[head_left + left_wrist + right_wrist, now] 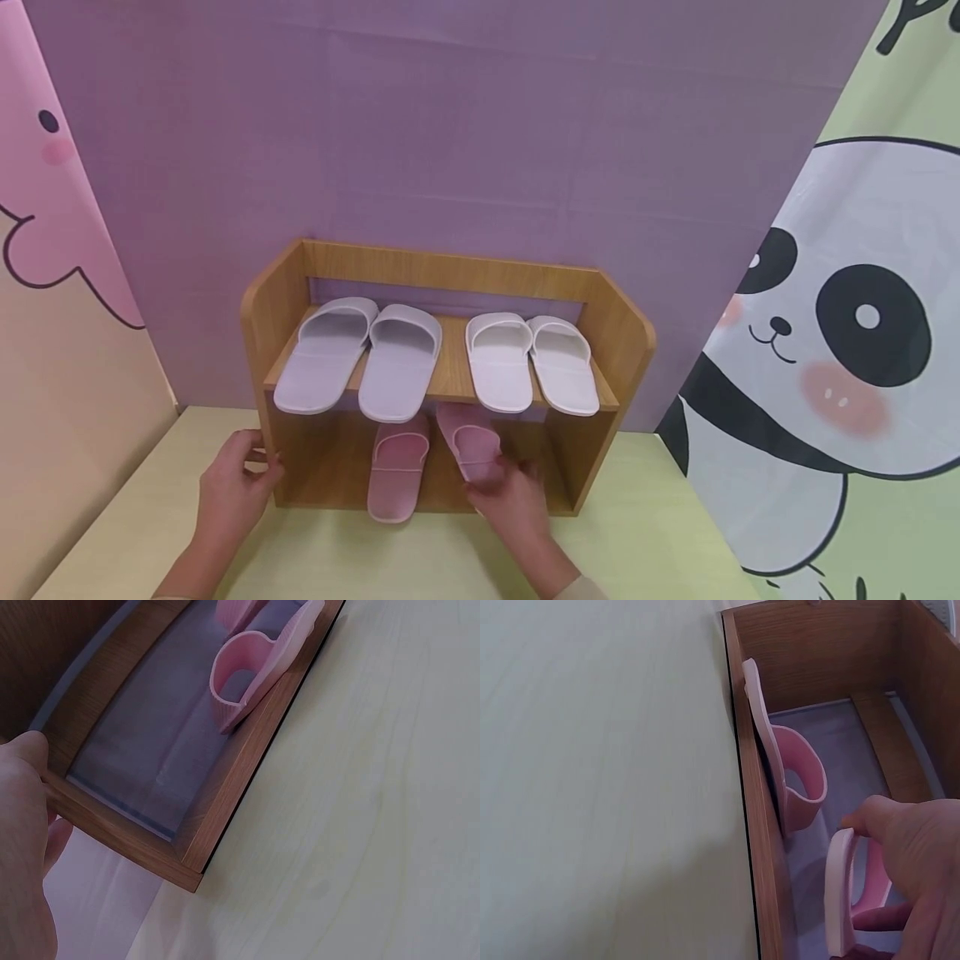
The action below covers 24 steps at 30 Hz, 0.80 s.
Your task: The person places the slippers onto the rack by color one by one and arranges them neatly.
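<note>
My right hand (517,504) pinches a pink slipper (474,443) by its heel end, inside the lower level of a small wooden shoe rack (450,267). In the right wrist view, thumb and fingers lie on opposite edges of its sole (840,889), which is raised at a tilt. Left of it, a second pink slipper (397,479) rests on the bottom board, heel jutting past the front edge. At the rack's left side, my left hand (234,483) grips the side panel (124,832), thumb on one face and fingers on the other.
On the upper shelf stand a pale lilac pair of slippers (397,371) at left and a white pair (501,367) at right, toes inward. The rack sits on a light wooden table (645,517) against a purple backdrop (465,125). A panda-printed sheet (795,517) hangs at right.
</note>
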Motion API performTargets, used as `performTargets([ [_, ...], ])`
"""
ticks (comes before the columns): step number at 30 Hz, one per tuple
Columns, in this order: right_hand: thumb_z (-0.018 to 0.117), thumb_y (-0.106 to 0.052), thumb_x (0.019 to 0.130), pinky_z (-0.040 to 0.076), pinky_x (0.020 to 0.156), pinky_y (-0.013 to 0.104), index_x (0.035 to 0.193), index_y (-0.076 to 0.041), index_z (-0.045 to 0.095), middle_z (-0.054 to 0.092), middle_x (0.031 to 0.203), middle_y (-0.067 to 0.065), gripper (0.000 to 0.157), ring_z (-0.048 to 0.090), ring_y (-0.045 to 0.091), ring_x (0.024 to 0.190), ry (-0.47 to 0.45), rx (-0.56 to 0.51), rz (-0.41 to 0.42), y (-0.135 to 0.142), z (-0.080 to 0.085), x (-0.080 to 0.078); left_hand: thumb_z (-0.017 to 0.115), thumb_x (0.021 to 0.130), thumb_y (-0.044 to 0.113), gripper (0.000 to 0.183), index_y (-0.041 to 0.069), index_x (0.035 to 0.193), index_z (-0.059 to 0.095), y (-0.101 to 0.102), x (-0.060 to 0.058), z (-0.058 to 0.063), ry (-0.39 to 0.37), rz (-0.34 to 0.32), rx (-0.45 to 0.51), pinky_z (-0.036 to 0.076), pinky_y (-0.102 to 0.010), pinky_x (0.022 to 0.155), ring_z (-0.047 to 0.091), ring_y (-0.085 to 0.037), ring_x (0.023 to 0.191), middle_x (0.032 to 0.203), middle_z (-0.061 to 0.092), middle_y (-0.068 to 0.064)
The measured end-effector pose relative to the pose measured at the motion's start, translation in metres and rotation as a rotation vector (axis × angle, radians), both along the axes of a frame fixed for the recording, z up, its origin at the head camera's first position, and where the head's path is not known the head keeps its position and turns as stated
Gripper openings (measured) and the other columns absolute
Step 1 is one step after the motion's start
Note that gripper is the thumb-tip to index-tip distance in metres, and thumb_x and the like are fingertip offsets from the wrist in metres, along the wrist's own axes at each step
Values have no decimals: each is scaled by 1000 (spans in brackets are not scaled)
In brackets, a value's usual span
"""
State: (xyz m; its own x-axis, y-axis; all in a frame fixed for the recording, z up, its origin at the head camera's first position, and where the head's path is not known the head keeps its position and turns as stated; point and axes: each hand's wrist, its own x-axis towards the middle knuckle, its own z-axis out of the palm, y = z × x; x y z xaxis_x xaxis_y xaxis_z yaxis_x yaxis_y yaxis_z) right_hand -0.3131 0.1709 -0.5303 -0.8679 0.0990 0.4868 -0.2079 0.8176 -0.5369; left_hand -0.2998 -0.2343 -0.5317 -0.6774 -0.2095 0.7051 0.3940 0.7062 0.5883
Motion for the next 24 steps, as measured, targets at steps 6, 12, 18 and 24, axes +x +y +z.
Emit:
performTargets([
  [6,99,-37,66,58,70,50,110,-1,78,62,98,17,61,64,35,81,-35,-64,-3,-11,1,-3,84,84,-11,37,5,112,67,-1,-1,-1,-13,6,-6,52,-5,68,76,-28,86,106,74,-10],
  [12,96,-42,69,58,82,58,116,1,77,61,105,24,66,62,46,96,-92,-15,-43,-21,1,-8,83,83,-11,36,4,112,67,-1,-2,-2,-8,-1,-4,54,-8,67,76,-31,86,105,74,-11],
  [18,94,-44,70,60,85,59,117,6,74,60,107,29,71,61,51,102,-114,62,-61,-26,0,-9,84,84,-11,38,4,114,67,-1,-2,-1,-21,-5,-3,58,-14,67,77,-33,88,107,74,-11],
  [24,92,-42,67,61,81,57,111,6,70,58,105,30,69,61,50,99,-95,111,-75,-30,-5,-11,85,83,-12,39,4,114,67,-1,0,0,-29,-3,-3,60,-19,66,77,-34,88,107,74,-12],
])
